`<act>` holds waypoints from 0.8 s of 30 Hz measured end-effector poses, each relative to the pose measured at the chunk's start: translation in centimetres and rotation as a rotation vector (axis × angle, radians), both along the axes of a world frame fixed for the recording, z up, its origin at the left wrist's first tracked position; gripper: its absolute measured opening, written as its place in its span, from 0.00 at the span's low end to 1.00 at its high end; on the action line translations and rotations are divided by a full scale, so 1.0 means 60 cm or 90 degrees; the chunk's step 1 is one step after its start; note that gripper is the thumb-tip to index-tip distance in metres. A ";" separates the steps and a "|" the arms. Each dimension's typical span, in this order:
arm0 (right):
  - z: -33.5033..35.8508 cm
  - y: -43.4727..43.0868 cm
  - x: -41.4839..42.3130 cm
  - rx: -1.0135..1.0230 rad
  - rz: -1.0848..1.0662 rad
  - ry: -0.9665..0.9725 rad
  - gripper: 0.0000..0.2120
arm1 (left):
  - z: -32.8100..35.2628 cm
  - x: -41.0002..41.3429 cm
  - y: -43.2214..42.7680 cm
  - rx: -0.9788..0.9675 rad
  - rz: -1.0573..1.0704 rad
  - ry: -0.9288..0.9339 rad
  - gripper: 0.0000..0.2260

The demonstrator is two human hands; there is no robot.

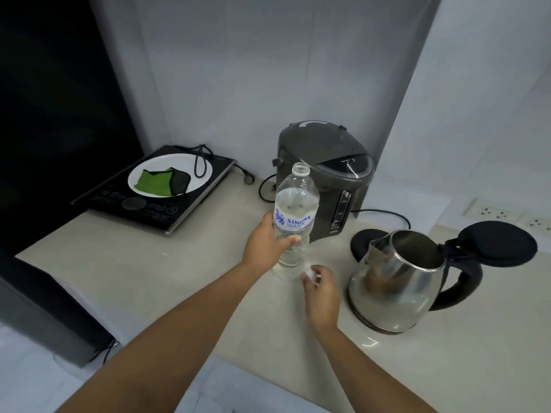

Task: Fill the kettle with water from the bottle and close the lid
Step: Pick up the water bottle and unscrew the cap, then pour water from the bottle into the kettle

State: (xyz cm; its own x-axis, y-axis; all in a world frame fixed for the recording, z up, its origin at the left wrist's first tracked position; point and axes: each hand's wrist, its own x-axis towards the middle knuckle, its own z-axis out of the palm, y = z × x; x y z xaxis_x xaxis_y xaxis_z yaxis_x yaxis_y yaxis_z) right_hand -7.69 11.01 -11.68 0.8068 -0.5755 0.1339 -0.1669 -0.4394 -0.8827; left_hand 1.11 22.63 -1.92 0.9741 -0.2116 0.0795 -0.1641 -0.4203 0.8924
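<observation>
A clear plastic water bottle [295, 204] with a blue label stands upright on the beige counter, its neck uncapped and water filling most of it. My left hand [265, 242] grips it around the middle. Just right of the bottle's base, my right hand [322, 290] pinches a small white bottle cap [311, 275] close to the counter. The steel kettle [393, 281] stands to the right, off its base, spout facing the bottle. Its black lid [498, 244] is hinged fully open and the inside looks empty.
The kettle's round black base [362, 239] lies behind it. A grey electric water dispenser [325, 174] stands behind the bottle with cords trailing. An induction hob [155, 195] at the back left carries a white plate with a green cloth. Wall sockets [495, 213] sit at the right.
</observation>
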 end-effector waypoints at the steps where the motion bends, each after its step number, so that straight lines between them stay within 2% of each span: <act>1: -0.012 -0.003 -0.004 -0.042 0.016 0.032 0.10 | 0.002 0.000 -0.001 0.002 -0.001 0.000 0.33; 5: -0.035 -0.003 -0.007 -0.121 0.061 0.140 0.11 | 0.002 0.001 0.002 0.014 -0.008 0.000 0.32; 10: -0.037 0.002 -0.006 -0.122 0.060 0.165 0.15 | 0.001 0.004 0.007 -0.006 -0.027 0.015 0.32; 13: -0.032 0.009 0.000 -0.124 0.044 0.145 0.17 | 0.003 0.003 0.009 -0.034 -0.046 0.036 0.31; 17: 0.002 0.012 0.017 -0.056 0.005 0.106 0.34 | 0.015 0.006 0.013 -0.061 -0.088 0.051 0.34; 20: 0.046 0.022 0.041 -0.025 0.007 0.046 0.43 | 0.051 0.014 0.015 -0.098 -0.109 0.036 0.38; 24: 0.078 0.040 0.084 0.062 0.006 -0.018 0.43 | 0.098 0.047 0.008 -0.104 -0.132 -0.001 0.47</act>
State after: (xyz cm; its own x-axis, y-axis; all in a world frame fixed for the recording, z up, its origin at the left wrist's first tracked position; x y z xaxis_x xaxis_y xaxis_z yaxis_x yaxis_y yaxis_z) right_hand -2.63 13.41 -7.02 0.8087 -0.5795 0.1005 -0.1371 -0.3520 -0.9259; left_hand 3.94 23.12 3.96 0.9113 -0.3904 0.1306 -0.2334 -0.2287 0.9451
